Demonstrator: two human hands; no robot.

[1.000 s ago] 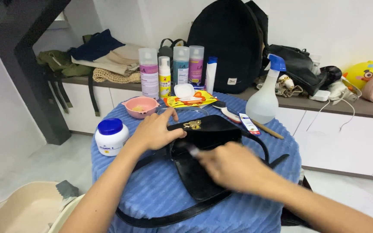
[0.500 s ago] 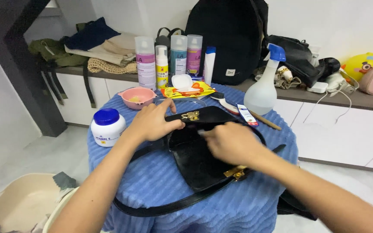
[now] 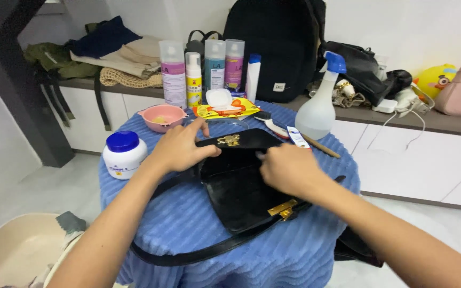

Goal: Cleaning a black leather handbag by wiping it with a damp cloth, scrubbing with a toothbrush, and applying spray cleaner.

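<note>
A black handbag lies open on a round table under a blue ribbed cover, its flap folded toward me. A gold clasp sits on the bag's body and a gold lock on the flap. My left hand grips the body's left edge beside the clasp. My right hand rests on the inside of the flap, closed around a small light-tipped tool that is mostly hidden. The long black strap loops across the cover near me.
A white jar with a blue lid, a pink bowl, several tall bottles, a wipes pack, a brush and a spray bottle ring the table's far side. A black backpack stands behind. A beige basin sits lower left.
My right hand has moved up the flap toward the bag's body, uncovering the gold lock. My left hand has stayed on the bag.
</note>
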